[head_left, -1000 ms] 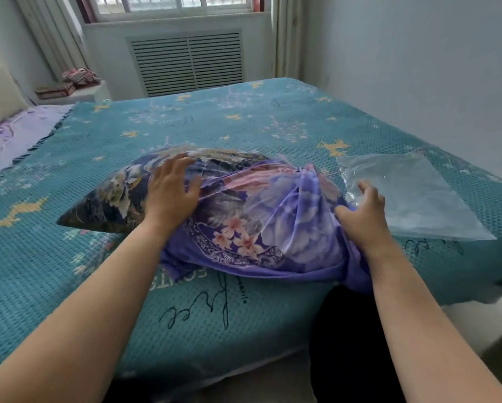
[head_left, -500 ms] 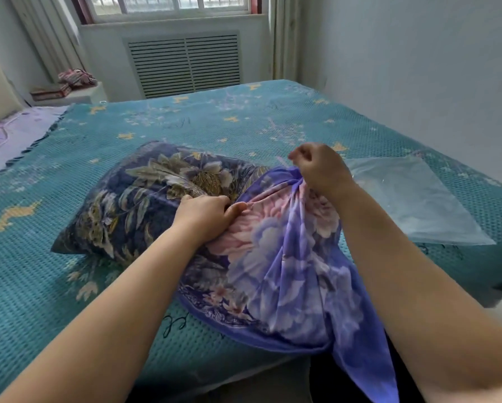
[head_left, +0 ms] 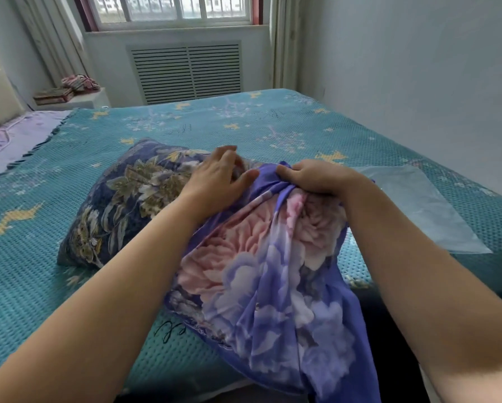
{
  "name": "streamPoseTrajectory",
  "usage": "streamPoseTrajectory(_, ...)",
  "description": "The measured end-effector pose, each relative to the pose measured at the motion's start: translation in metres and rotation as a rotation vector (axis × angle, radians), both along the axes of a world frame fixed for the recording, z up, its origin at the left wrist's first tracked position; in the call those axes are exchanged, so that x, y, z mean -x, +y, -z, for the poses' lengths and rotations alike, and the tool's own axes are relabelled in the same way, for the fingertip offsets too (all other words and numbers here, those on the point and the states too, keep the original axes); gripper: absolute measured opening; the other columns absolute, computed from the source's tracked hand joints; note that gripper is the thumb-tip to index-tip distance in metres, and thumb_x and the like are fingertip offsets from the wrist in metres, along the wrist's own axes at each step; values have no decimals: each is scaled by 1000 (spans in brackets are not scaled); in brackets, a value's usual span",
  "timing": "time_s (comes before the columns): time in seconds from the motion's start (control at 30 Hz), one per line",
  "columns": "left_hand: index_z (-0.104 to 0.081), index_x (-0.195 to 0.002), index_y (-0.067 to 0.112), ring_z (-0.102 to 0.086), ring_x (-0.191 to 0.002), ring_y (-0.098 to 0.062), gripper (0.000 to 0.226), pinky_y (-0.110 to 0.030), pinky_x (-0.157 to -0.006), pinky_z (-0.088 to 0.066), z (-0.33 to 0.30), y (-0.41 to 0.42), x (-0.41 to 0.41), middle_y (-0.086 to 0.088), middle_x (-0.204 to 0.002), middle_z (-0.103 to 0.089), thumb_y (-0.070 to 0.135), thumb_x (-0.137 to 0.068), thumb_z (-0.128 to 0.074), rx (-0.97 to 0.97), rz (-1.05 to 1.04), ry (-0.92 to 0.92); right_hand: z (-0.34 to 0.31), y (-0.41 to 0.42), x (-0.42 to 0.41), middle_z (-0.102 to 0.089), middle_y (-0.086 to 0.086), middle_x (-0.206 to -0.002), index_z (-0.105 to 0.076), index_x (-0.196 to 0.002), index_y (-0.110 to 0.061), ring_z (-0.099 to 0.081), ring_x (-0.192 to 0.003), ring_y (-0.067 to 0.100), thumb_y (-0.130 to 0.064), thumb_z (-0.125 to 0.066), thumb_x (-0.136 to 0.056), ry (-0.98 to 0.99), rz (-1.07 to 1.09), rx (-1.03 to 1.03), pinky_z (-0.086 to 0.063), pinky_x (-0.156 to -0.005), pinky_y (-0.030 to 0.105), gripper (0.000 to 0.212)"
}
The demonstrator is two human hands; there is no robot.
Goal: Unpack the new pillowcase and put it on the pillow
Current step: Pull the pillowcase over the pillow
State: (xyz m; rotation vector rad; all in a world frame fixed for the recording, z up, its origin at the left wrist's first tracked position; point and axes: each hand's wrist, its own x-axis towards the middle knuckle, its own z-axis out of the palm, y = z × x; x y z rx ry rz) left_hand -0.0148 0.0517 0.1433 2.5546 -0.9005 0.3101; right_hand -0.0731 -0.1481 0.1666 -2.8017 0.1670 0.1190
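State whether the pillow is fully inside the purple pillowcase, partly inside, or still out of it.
Partly inside. The purple pillowcase covers the near end of the pillow; its dark floral far end is bare. The right hand grips bunched fabric.

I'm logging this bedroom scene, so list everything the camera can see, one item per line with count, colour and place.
pillow: one, dark blue floral, on the bed, its right end inside the pillowcase
pillowcase: one, purple with pink flowers, bunched over the pillow's near end, hanging off the bed edge
plastic bag: one, clear, flat on the bed at right
bedspread: one, teal with yellow marks
purple sheet: one, far left
nightstand: one, white, by the headboard, with folded items on top
vent grille: one, white, under the window
left hand: open, flat on the pillow
right hand: gripping the pillowcase
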Motion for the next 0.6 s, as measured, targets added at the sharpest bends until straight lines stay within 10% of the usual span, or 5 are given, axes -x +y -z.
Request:
streamPoseTrajectory(0.17,-56,-82,24,-55,-105,-26,64,-38,-86,-34,-7,-33,-6,-7,-106,-66,82,-77,-28,-354,-50,-12,2,-5,20,-65,3,-86,-61,-98,-17,-61,-78,16,-32,-39,-100,-392,69,-577,-44,-81,28,28)
streamPoseTrajectory(0.3,-53,-75,22,-52,-100,-23,65,-38,-78,-27,12,-25,0,1,-82,-58,83,-75,-30,-352,-11,-72,42,-44,62,-60,-4,-76,-55,-84,-20,-59,-66,6,-11,-43,-92,-1115,722,-1003,-47,-65,21,17)
streamPoseTrajectory(0.43,-56,-79,21,-53,-98,-23,67,-38,-74,-27,14,-13,-3,1,-85,-63,83,-75,-31,-250,-19,-73,101,-31,102,-53,5,-69,-52,-71,-11,-59,-57,19,5,-28,-90,-453,1094,-1669,-46,-40,20,35)
streamPoseTrajectory(0.6,-45,-66,25,-54,-96,-23,57,-39,-80,-30,15,-3,-5,1,-86,-61,80,-76,-37,-153,-66,-14,102,10,114,-56,-5,-36,-47,-71,-11,-53,-31,1,0,-28,-99,-246,763,-1582,-42,-34,13,35)
